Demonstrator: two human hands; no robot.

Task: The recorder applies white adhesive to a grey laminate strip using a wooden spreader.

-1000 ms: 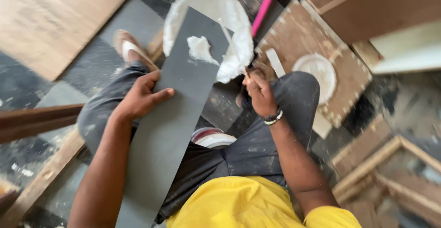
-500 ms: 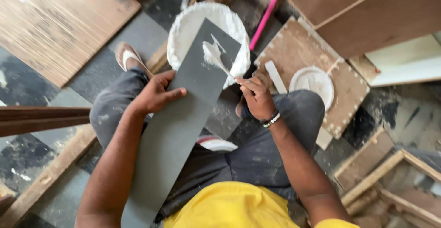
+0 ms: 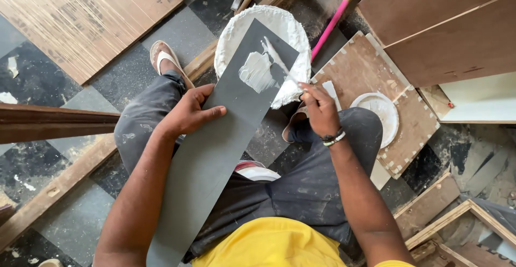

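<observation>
Long grey strip (image 3: 215,154), smeared white on top; left hand (image 3: 188,114) flat, right hand (image 3: 318,108) grip clamped on spreader (image 3: 279,57).

One grey strip (image 3: 215,154), one white paste bowl (image 3: 290,27), one round lid (image 3: 379,111), two sandals (image 3: 166,57), one pink-handled broom (image 3: 336,17)

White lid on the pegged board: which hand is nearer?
Right. The right hand works just left of the white lid, spreading paste. The left hand rests on the grey strip, farther left across it.
</observation>
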